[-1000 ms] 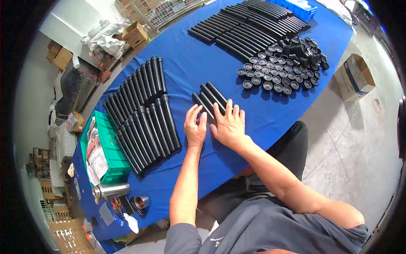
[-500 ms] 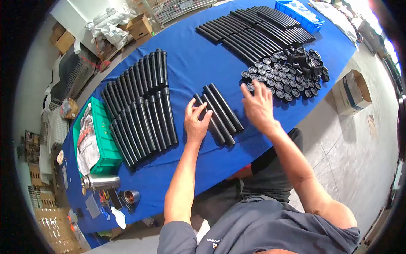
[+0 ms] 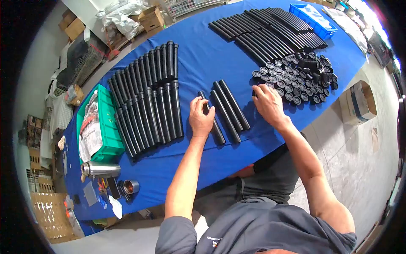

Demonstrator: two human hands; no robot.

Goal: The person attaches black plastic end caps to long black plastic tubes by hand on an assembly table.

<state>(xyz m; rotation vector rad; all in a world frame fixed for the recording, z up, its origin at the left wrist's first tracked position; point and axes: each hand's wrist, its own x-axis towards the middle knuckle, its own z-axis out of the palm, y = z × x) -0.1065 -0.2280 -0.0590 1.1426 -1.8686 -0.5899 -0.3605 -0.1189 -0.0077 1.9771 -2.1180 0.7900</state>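
My left hand (image 3: 201, 118) is wrapped around the upper part of a black tube (image 3: 218, 134), which lies a little apart from three more black tubes (image 3: 231, 103) to its right. At the near left edge of a spread of round black caps (image 3: 292, 80), my right hand (image 3: 270, 106) has its fingers pinched together. A bit of black shows at its fingertips and looks like a cap, partly hidden by the fingers. Two rows of capped black tubes (image 3: 146, 114) lie left of my left hand.
Rows of black tubes (image 3: 270, 34) lie at the far side of the blue-covered table (image 3: 198, 51), beside a blue crate (image 3: 313, 21). A green crate (image 3: 111, 135), a steel flask (image 3: 101, 170) and a metal cup (image 3: 131, 186) stand at left. On the floor is a cardboard box (image 3: 357, 103).
My left hand has closed around the leftmost tube and parted it from the others. My right hand's fingers, spread over the caps before, have drawn together at the edge of the caps.
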